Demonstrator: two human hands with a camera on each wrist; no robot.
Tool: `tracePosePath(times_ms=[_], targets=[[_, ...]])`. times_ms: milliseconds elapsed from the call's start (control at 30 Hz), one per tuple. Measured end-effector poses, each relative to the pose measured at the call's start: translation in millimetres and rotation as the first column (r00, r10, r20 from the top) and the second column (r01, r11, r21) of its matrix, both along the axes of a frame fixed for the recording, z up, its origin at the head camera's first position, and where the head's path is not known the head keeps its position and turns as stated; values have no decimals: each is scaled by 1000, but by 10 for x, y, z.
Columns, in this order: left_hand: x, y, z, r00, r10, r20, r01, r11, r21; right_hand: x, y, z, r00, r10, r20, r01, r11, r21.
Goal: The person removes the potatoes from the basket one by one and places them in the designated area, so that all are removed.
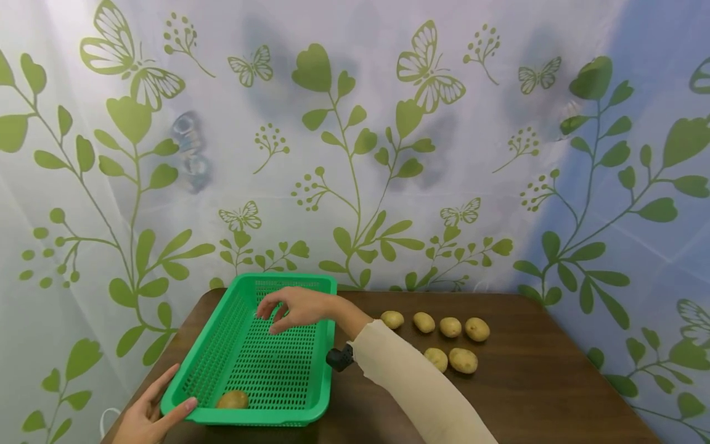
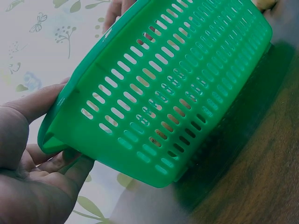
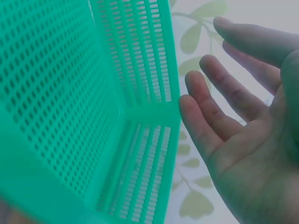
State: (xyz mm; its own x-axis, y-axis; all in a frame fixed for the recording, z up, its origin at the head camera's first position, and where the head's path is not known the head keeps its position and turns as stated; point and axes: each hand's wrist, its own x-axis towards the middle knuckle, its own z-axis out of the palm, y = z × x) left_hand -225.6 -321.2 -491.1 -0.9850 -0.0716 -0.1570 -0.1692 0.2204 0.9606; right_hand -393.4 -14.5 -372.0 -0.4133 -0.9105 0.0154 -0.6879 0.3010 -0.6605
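Note:
A green plastic basket (image 1: 322, 416) with slotted walls stands on the left part of the table. My left hand (image 1: 146, 412) grips its near left corner, thumb on the rim and fingers under it, as the left wrist view (image 2: 46, 168) shows from the side. Inside, close to that corner, lies one potato (image 1: 233, 399). Over the far part of the basket hovers my right hand (image 1: 296, 306), fingers loosely bent and apart. Nothing is in its palm (image 3: 252, 154) in the right wrist view.
Several potatoes (image 1: 450, 327) lie in two loose rows on the brown wooden table (image 1: 543, 376), right of the basket; the right forearm partly covers that area. A patterned curtain (image 1: 366, 148) hangs directly behind the table. A white cable (image 1: 105, 419) shows at the lower left.

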Motion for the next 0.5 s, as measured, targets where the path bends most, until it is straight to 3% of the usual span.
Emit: tracePosePath(times_ms=[367, 500], targets=[[-1, -17, -7, 1000, -11, -8, 11, 1000, 1, 57, -437, -146, 998, 3, 63, -3, 1000, -8], [8, -7, -13, 1000, -20, -9, 20, 1000, 3, 82, -587, -259, 992, 9, 127, -7, 1000, -16]])
